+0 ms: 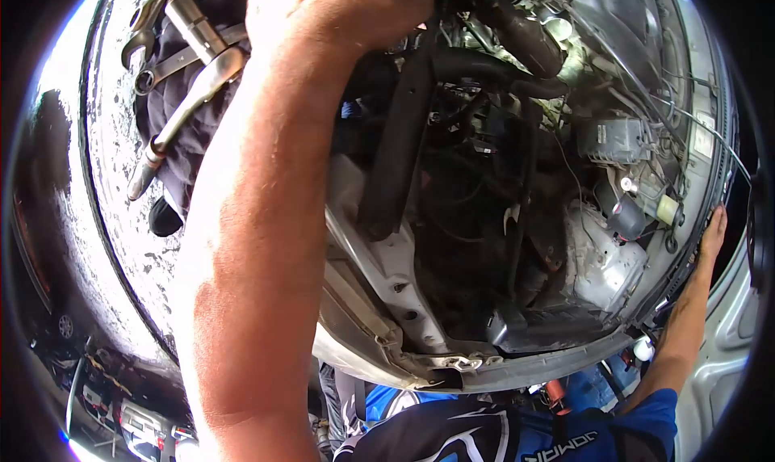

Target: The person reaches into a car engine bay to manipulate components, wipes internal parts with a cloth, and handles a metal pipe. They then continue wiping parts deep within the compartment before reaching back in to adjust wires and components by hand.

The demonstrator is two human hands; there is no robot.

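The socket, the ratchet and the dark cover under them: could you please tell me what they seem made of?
Socket: probably chromed steel, given its bright highlights. Ratchet: likely polished steel, catching bright glints. Dark cover: apparently matte fabric, from its soft folds.

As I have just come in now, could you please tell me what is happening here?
A person has both hands at the open front of a car. The left hand reaches across to the top of the view, where it is partly cut off, so I cannot tell what it holds. The right hand is at the car's edge, far to the right. Left of the near forearm, wrenches and a long-handled tool lie on a dark cloth.
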